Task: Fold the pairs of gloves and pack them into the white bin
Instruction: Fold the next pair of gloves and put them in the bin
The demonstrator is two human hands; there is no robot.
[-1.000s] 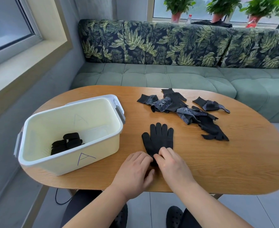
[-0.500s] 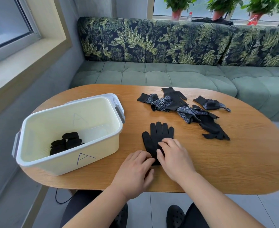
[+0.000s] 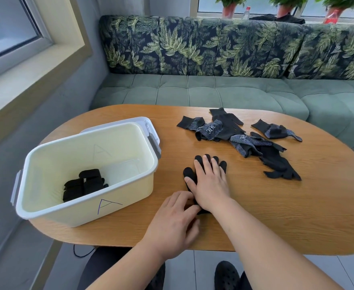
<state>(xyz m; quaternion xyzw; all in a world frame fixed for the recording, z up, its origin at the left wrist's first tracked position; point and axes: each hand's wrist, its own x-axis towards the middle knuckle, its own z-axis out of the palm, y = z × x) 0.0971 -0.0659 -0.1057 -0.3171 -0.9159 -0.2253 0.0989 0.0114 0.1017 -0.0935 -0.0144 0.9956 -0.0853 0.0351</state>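
Note:
A black glove (image 3: pixel 189 174) lies flat on the wooden table (image 3: pixel 276 206), fingers pointing away from me. My right hand (image 3: pixel 210 183) rests palm-down on top of it with spread fingers, covering most of it. My left hand (image 3: pixel 176 222) presses on the glove's cuff at the near end; the cuff is mostly hidden. To the left stands the white bin (image 3: pixel 130 197), marked with a letter A, with folded black gloves (image 3: pixel 84 184) on its bottom. A pile of loose black gloves (image 3: pixel 240 139) lies farther back on the table.
A white lid (image 3: pixel 148 126) sits under or behind the bin. A green sofa (image 3: pixel 213 88) with leaf-print cushions runs behind the table. A window ledge (image 3: pixel 25 80) is at the left. My shoes show below the table's near edge.
My right hand slid forward along the glove from its cuff toward its fingers, flattening it. My left hand stayed at the cuff.

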